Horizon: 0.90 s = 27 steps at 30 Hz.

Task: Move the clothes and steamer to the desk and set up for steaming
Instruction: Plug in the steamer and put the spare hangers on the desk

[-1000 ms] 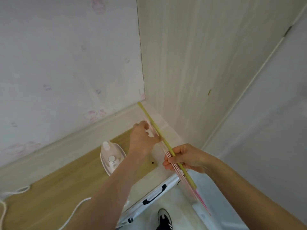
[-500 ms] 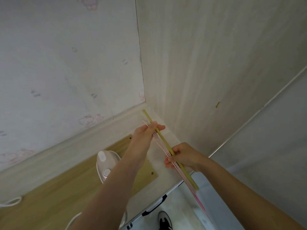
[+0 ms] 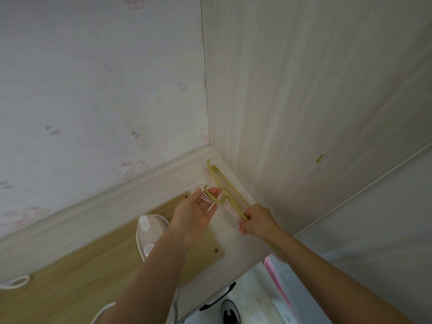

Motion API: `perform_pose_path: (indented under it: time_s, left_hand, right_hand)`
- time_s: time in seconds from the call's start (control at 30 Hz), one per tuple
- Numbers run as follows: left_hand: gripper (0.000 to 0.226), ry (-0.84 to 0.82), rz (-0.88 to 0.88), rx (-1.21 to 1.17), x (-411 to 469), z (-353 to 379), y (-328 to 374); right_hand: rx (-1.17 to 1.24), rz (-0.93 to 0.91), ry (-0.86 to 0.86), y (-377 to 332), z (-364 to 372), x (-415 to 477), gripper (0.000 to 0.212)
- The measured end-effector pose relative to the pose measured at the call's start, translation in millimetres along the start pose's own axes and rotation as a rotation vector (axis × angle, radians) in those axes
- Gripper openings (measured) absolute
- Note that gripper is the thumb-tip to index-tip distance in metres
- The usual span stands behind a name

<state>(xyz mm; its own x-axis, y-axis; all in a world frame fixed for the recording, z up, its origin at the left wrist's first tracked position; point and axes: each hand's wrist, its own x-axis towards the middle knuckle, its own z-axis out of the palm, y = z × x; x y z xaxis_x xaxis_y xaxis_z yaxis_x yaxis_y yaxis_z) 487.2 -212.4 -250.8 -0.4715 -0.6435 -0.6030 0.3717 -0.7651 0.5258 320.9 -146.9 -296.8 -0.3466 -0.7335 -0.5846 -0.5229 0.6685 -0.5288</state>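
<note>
Green hangers [image 3: 230, 195] (pink beneath) gripped by left hand [image 3: 196, 212], right hand [image 3: 258, 222]

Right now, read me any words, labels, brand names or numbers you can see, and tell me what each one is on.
None can be read.
Wallpaper: faint pink cartoon prints, no lettering.
Steamer: no legible label or brand.
Hangers, in the left hand and right hand: no markings.

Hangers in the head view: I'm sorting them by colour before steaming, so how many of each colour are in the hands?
Yellow-green plastic hangers: 1
Pink-and-white thin plastic hangers: several pressed together, exact count cannot be told
Total: 1 yellow-green plus a pink bundle, held by the left hand at the hooks and the right hand on the bars.
</note>
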Motion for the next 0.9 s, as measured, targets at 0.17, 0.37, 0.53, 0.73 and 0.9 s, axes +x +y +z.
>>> perform_pose_path:
  time_s: [0.17,0.37,0.53,0.73,0.9]
  left_hand:
    - [0.030,0.128,-0.038,-0.048,6.8,-15.6,-4.2]
    - [0.011,0.389,0.021,0.020,21.2,-35.5,-8.9]
    - [0.022,0.554,0.137,0.644,31.9,-47.5,-19.8]
    - [0.012,0.594,0.147,0.903,46.8,-47.7,-34.2]
    - [0.022,0.653,0.093,1.024,54.6,-55.9,-41.9]
  right_hand:
    - [-0.096,-0.030,0.058,3.3,13.8,5.2,0.012]
    - [-0.239,-0.093,0.104,3.8,31.3,6.0,0.014]
    - [-0.364,-0.101,0.158,10.1,34.6,6.9,0.018]
    - [-0.460,-0.122,0.147,12.5,40.2,14.6,0.024]
    - [-0.537,-0.151,0.136,18.3,44.7,22.3,0.024]
